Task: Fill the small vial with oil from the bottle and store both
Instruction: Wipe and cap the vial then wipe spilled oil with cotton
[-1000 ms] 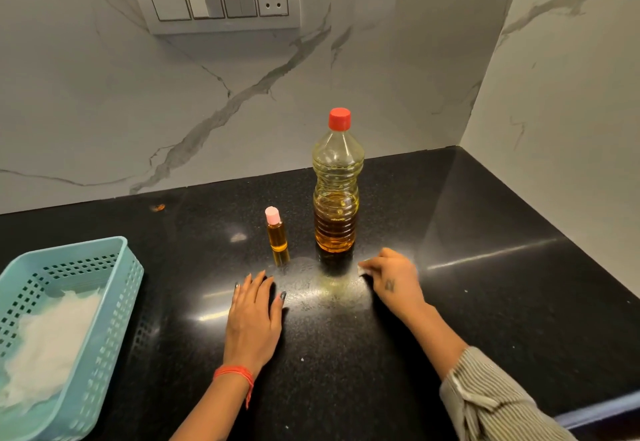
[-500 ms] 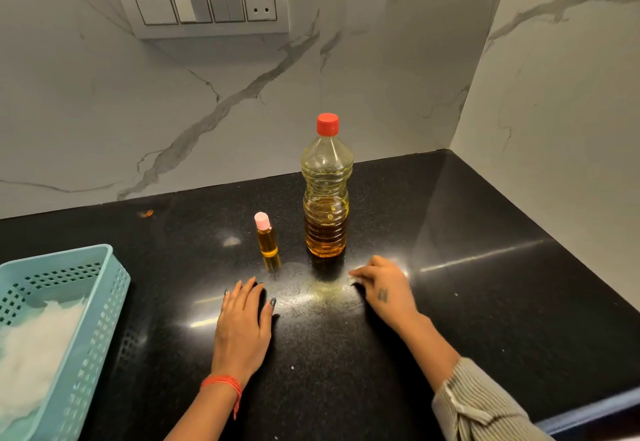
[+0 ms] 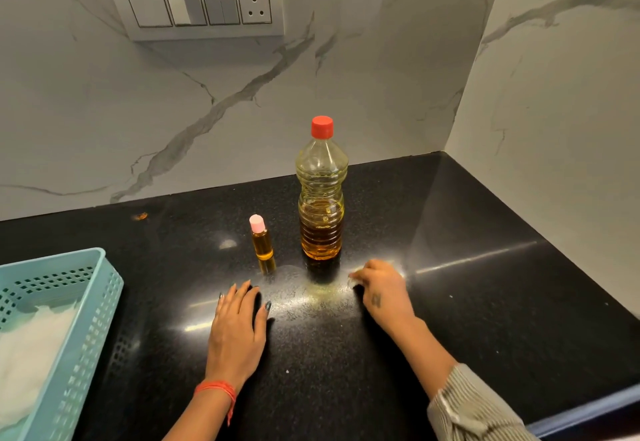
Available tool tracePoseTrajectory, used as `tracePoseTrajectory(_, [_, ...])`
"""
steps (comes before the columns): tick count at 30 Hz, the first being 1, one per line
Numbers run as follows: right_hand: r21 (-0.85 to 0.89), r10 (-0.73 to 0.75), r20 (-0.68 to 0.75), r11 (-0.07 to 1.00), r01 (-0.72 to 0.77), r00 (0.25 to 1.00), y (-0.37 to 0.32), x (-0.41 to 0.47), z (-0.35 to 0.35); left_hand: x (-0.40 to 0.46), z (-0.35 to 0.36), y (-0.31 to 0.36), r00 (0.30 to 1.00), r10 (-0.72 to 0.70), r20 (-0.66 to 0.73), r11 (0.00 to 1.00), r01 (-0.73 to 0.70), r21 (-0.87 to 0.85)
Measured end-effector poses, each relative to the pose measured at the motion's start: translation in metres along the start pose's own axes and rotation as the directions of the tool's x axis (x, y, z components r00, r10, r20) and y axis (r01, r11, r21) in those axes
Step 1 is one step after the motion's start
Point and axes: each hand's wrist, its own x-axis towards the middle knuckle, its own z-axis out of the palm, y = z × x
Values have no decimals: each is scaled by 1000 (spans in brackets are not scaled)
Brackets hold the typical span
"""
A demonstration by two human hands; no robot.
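Amber vial [image 3: 261,239] beside capped bottle [image 3: 321,194]

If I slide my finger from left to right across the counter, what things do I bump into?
Blue basket → left hand → small vial → oil bottle → right hand.

White marble-veined walls [image 3: 346,70] meeting in a corner; grey switch panel [image 3: 199,6] with socket; glossy black speckled counter [image 3: 485,302] reflecting overhead light.
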Motion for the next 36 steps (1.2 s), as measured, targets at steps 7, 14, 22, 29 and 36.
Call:
tracePoseTrajectory(7, [40, 72, -112, 997, -68, 991, 35, -47, -25, 0, 0, 0, 1000, -6, -8, 1000, 6, -16])
tracePoseTrajectory(14, [40, 71, -31, 997, -70, 997, 10, 6, -7, 0, -1, 1, 1000, 3, 4, 1000, -3, 3])
tracePoseTrajectory(22, [88, 132, -67, 988, -125, 989, 39, -44, -30, 0, -1, 0, 1000, -9, -10, 1000, 9, -17])
tracePoseTrajectory(29, [72, 116, -17, 991, -114, 993, 13, -3, -11, 0, -1, 0, 1000, 9, 0, 1000, -9, 2])
tracePoseTrajectory(36, [117, 183, -92, 978, -172, 979, 39, -40, -34, 0, 1, -2, 1000, -8, -10, 1000, 8, -3])
